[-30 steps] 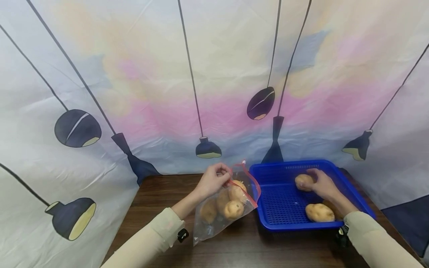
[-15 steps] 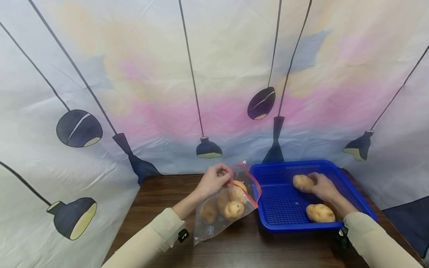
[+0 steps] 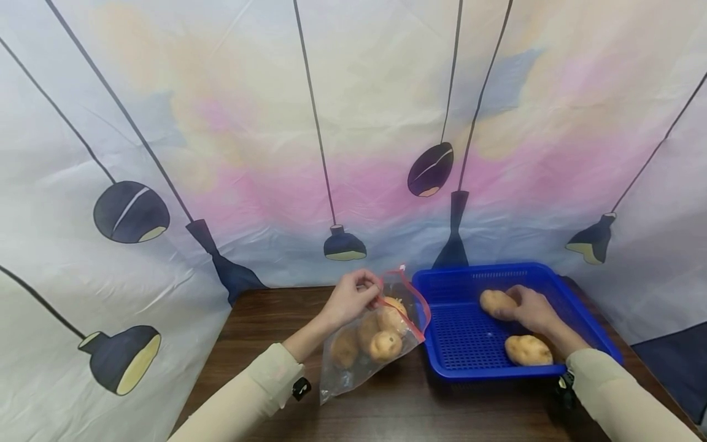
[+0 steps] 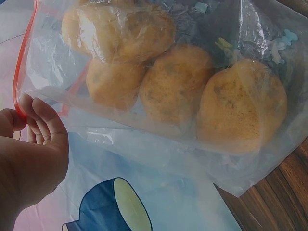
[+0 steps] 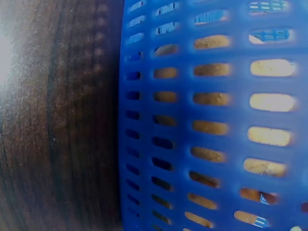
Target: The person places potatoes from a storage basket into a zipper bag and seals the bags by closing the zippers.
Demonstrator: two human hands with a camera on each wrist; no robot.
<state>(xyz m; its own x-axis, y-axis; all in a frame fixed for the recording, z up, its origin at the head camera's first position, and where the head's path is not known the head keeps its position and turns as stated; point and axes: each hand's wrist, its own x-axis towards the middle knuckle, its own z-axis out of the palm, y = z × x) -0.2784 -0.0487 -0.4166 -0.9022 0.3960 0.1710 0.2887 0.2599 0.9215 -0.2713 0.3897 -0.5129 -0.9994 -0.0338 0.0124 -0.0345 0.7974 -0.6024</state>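
- Left hand (image 3: 356, 292), fingers curled, is pinching the red-edged bag (image 3: 338, 385) at its mouth.
- Right hand (image 3: 536, 312), partly closed, is gripping a potato (image 3: 494, 304) in the blue basket (image 3: 461, 347).

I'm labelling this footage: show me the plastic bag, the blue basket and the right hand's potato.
Plastic bag (image 3: 341, 380), head view: clear film near lower corner.
Blue basket (image 3: 464, 341), head view: bare mesh floor.
Held potato (image 3: 495, 304), head view: uncovered side.

Soft light, glare on bag (image 4: 178, 144), tabletop (image 5: 53, 120)
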